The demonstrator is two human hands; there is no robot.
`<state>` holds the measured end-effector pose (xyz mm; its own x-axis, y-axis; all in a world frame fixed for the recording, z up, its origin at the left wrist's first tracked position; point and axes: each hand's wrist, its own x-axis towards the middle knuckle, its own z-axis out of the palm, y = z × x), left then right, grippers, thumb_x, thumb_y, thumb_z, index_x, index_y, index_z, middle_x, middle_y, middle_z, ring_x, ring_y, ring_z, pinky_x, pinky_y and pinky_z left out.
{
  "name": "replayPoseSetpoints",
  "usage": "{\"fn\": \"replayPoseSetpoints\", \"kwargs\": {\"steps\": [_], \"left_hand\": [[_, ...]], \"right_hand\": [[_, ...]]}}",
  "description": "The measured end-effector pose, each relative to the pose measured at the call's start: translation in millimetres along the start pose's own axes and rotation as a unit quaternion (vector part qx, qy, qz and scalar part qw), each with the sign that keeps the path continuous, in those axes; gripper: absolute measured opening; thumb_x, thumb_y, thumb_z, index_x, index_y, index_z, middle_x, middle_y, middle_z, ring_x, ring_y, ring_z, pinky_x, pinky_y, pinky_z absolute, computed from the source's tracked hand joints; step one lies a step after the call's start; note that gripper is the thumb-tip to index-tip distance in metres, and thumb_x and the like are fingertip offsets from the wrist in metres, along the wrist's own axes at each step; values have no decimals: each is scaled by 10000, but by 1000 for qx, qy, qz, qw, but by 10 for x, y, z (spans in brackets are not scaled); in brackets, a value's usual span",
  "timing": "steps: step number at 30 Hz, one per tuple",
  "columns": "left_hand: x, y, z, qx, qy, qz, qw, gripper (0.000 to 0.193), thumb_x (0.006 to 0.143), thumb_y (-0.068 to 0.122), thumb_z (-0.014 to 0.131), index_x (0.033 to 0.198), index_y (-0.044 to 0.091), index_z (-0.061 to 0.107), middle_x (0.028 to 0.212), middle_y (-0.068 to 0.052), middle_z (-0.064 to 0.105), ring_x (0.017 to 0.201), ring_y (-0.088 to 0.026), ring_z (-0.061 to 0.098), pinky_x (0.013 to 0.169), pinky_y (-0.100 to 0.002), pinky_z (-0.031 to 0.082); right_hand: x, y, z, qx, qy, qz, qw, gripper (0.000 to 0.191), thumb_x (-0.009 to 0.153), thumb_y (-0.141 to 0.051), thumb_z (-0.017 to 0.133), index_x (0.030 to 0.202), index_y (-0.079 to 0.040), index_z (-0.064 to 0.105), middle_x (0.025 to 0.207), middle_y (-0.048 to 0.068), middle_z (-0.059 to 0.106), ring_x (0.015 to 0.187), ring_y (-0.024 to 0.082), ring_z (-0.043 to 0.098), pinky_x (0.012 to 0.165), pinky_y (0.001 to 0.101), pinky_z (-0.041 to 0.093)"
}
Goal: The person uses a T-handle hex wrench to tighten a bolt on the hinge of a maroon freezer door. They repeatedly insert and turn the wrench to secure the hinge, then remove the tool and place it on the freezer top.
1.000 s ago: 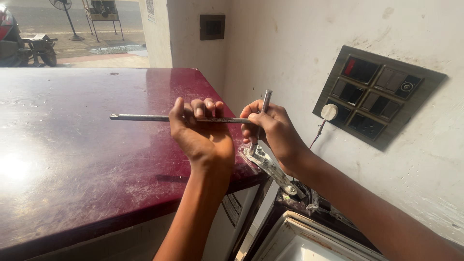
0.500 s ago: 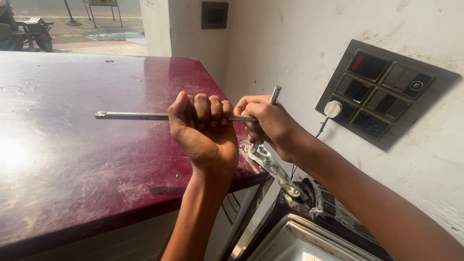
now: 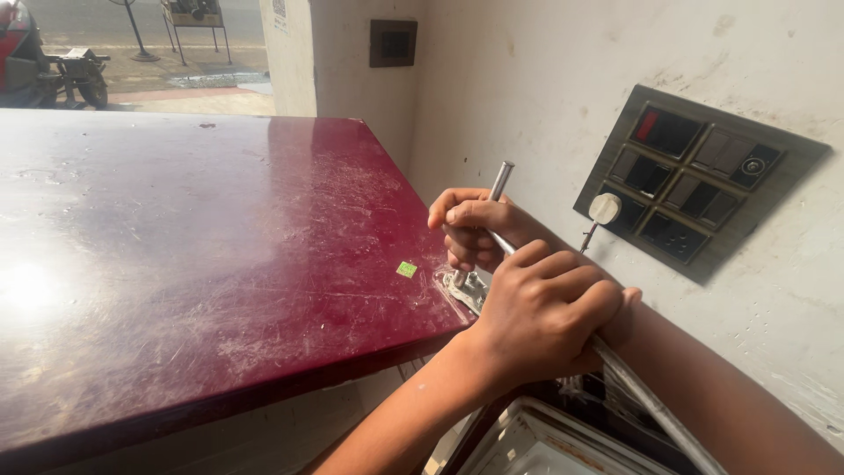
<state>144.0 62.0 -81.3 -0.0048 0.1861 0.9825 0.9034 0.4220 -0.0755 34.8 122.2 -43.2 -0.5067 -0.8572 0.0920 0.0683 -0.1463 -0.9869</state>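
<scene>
- The left hand (image 3: 545,308), in the lower centre of the frame, is wrapped in a closed fist round the long metal bar (image 3: 651,400) of a T-shaped wrench, fingers pressed tight over it.
- The right hand (image 3: 475,230), just above and left of it, is closed round the upright shaft (image 3: 499,183), whose lower end sits on the metal hinge plate (image 3: 464,288) at the right corner of the maroon top (image 3: 220,229).
- A second ago the bar lay level, pointing left across the maroon top, with the left hand above it; now it slants down toward the lower right edge and the left hand has swung round with it. I judge this to be about a half turn of the wrench on the fastener at the hinge.
- Count: two hands, one wrench, one hinge plate, one small green sticker (image 3: 406,269) just left of the plate.
- Further out: one dark switch panel (image 3: 699,176) on the white wall at right, one small dark box (image 3: 393,42) at upper centre, and a parked two-wheeler (image 3: 48,62) at upper left.
</scene>
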Motion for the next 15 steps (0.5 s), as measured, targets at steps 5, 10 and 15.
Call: {"fn": "replayPoseSetpoints", "kwargs": {"steps": [5,10,15], "left_hand": [[-19,-107,29,57,-107,-77,990,302,1089,324,756,968,91,605,922,-46,633,836,-191,615,755,-352,511],[66,-238,-433,134,-178,-28,975,937,729,667,731,1507,249,420,1566,-132,305,1475,-392,267,1207,-633,287],[111,-384,-541,156,-247,-89,952,1269,656,857,626,1658,253,135,1718,-188,-23,1597,-450,-83,1324,-683,12]], "right_hand": [[7,169,14,5,145,-150,978,394,965,-410,609,1068,-32,656,629,24,543,562,121,576,584,316,516],[-25,220,-16,-39,146,-187,971,371,919,-389,663,1026,-34,644,669,27,564,593,114,592,570,304,517],[-39,240,-4,-79,153,-198,965,361,872,-367,716,984,-35,631,708,30,585,625,106,607,557,291,518]]}}
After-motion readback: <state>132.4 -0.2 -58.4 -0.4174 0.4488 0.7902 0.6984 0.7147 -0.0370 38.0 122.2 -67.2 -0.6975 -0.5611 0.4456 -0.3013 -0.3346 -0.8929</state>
